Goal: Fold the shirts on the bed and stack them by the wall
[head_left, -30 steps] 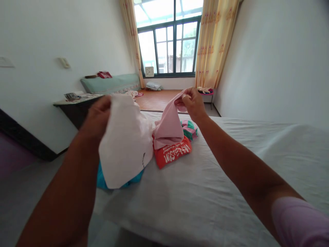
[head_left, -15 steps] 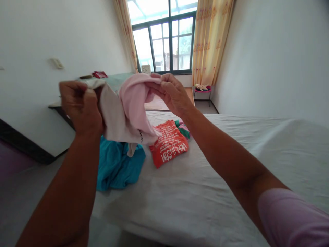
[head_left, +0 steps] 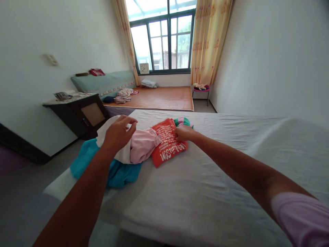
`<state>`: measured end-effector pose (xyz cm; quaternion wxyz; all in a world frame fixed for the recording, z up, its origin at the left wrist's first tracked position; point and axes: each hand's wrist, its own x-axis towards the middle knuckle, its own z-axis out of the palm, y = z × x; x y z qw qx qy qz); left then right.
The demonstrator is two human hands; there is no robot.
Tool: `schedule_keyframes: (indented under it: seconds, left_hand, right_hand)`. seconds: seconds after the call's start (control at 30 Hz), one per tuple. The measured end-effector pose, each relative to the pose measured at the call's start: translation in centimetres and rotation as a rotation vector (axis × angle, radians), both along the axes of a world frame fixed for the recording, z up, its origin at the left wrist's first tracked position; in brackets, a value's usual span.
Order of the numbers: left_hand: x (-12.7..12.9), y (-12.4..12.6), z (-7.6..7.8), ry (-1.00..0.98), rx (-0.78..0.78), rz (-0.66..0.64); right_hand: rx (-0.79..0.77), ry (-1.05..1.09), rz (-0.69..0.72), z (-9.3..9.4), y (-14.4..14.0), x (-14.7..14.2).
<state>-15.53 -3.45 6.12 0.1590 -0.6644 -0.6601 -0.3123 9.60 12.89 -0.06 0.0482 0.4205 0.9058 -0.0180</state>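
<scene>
The pink and white cloth [head_left: 144,145] lies in a crumpled heap toward the left edge of the bed [head_left: 195,199], partly on top of a blue cloth [head_left: 123,175]. The left hand [head_left: 119,133] is over the white part, with its thumb and fingers bent and a little apart. Next to the heap, a red shirt [head_left: 166,145] with white letters lies flat. The right hand [head_left: 184,133] is at its right side, fingers curled in; I cannot tell if they pinch it. Behind that hand, nearer the bed's far edge, is a green and pink cloth [head_left: 183,120].
</scene>
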Motion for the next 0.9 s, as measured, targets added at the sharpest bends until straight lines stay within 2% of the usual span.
schedule_keyframes:
  seconds: [0.13, 0.2, 0.27, 0.33, 0.4, 0.5, 0.63, 0.77, 0.83, 0.9]
  left_hand:
    - [2.0, 0.8, 0.0, -0.026, -0.067, -0.075]
    - [3.2, 1.4, -0.8, 0.003, -0.151, -0.123]
    - [5.0, 2.3, -2.1, 0.097, -0.289, -0.191]
    - [7.1, 3.3, -3.8, 0.242, -0.451, -0.236]
    - [8.9, 4.3, -5.3, 0.368, -0.572, -0.212]
    - [10.2, 5.4, -6.4, 0.442, -0.655, -0.14]
    - [10.0, 6.1, -6.0, 0.441, -0.678, -0.118]
    - [9.8, 6.4, -5.0, 0.431, -0.713, -0.123]
    - [9.7, 6.6, -3.4, 0.409, -0.676, -0.114]
    - [9.0, 6.7, -0.4, 0.38, -0.579, -0.078]
  right_hand:
    - [0.107, 0.115, -0.021, 3.2, 0.7, 0.3]
    - [0.085, 0.136, -0.05, 4.7, 1.0, 0.3]
    - [0.041, 0.12, -0.055, 5.2, 1.1, 0.2]
    - [0.037, 0.109, -0.073, 4.9, 1.3, 0.3]
    - [0.063, 0.106, -0.115, 4.1, 1.8, 1.0]
    - [0.096, 0.085, -0.171, 2.5, 3.1, 2.8]
    - [0.053, 0.039, -0.155, 0.1, 4.0, 4.6]
    - [0.071, 0.036, -0.124, -1.9, 3.6, 4.3]
    - [0.078, 0.039, -0.128, -2.3, 3.4, 4.0]
    - [0.071, 0.038, -0.137, -2.5, 3.5, 3.8]
